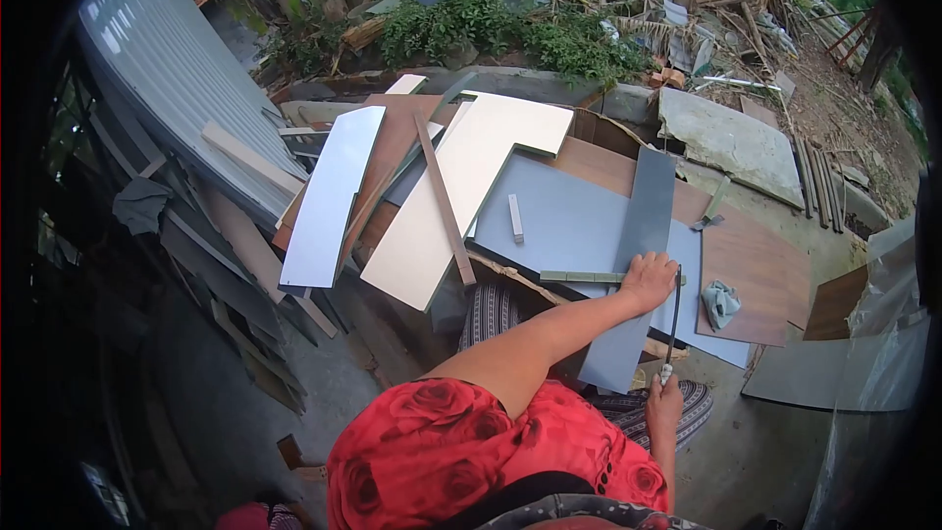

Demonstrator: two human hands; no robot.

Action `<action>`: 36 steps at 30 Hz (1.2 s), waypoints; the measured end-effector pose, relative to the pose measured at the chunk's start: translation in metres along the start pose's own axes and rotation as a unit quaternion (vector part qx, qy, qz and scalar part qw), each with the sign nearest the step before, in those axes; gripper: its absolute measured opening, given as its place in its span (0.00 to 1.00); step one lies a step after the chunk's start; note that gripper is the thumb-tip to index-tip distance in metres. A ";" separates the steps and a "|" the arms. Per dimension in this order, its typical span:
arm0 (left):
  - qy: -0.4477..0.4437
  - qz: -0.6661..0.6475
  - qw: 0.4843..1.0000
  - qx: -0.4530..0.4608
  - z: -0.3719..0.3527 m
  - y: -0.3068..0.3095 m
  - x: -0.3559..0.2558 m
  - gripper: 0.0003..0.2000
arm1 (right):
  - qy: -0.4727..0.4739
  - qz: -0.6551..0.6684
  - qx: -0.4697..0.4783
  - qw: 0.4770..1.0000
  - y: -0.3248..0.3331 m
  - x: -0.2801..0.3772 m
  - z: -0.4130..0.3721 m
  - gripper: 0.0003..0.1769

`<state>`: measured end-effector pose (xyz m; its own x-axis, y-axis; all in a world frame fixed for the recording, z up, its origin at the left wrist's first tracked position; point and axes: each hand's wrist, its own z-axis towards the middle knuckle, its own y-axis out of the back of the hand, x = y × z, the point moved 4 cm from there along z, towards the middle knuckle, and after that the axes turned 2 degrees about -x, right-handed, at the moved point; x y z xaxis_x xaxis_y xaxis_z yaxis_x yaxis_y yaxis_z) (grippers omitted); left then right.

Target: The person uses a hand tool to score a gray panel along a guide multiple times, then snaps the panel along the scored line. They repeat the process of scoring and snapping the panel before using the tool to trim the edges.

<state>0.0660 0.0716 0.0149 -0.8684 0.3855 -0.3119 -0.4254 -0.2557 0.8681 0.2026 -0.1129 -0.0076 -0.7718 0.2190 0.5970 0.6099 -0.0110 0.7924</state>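
Note:
My left hand [650,283] presses down on a green strip [579,278] that lies across a long dark grey board [643,206]. My right hand [664,402], lower and nearer my body, is closed around the pale handle of a thin dark saw-like tool [674,319]. The tool's blade points away from me, just right of my left hand, by the strip's right end. Under the grey board lies a wide blue-grey panel [564,206], with a small whitish block [515,219] on it.
Cream [491,152], white [339,191] and brown boards are stacked at the left. A crumpled cloth [720,304] rests on a brown board [770,270] at the right. Corrugated sheeting [177,69] stands at the far left. Plants and a concrete slab [731,132] lie beyond.

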 end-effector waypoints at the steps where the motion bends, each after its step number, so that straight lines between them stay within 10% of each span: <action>1: 0.006 -0.002 1.000 0.002 0.002 -0.001 0.001 0.07 | 0.000 0.014 0.008 1.000 0.002 0.002 0.005 0.17; 26: -0.045 0.027 0.999 -0.012 -0.001 -0.003 -0.003 0.05 | -0.003 -0.005 -0.019 1.000 -0.003 0.045 0.101 0.22; 36: 0.002 0.001 0.999 0.041 -0.003 0.003 -0.001 0.07 | 0.009 0.030 -0.008 0.999 -0.003 0.007 -0.005 0.18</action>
<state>0.0652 0.0677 0.0164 -0.8698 0.3822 -0.3121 -0.4024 -0.1834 0.8969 0.1942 -0.1165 -0.0048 -0.7373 0.1994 0.6455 0.6520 -0.0400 0.7572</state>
